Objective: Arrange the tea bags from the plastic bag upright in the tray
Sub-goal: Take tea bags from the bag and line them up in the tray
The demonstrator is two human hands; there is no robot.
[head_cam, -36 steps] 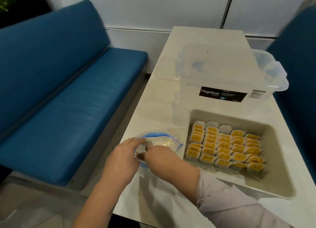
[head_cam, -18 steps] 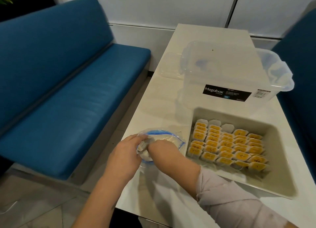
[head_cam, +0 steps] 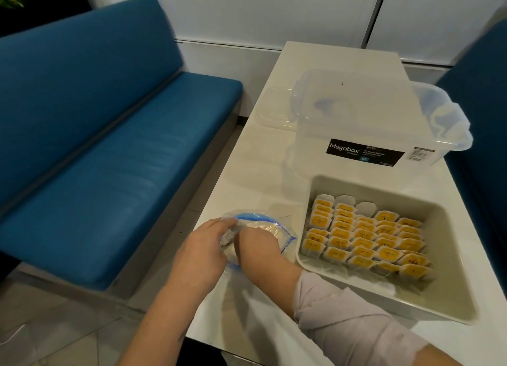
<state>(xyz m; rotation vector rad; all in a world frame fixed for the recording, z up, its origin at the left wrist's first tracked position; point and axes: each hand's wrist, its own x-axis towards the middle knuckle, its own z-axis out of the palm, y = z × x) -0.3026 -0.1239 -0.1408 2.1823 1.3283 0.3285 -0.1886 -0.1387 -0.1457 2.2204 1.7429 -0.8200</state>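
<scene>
A clear plastic bag (head_cam: 277,227) with a blue zip rim lies on the white table, left of the beige tray (head_cam: 411,300). My left hand (head_cam: 201,252) pinches the bag's rim and holds its mouth apart. My right hand (head_cam: 256,243) reaches into the bag; its fingers are hidden inside, so whatever they hold cannot be seen. Several yellow-labelled tea bags (head_cam: 362,235) stand upright in rows in the far left part of the tray.
A clear Megabox storage bin (head_cam: 365,124) stands behind the tray, with its clear lid (head_cam: 274,108) lying to its left. A blue bench (head_cam: 104,157) runs along the table's left side, and another blue seat (head_cam: 482,113) is at right. The table edge is near my arms.
Both hands stay at the bag; my right hand has gone a little deeper into it. The view has shifted slightly.
</scene>
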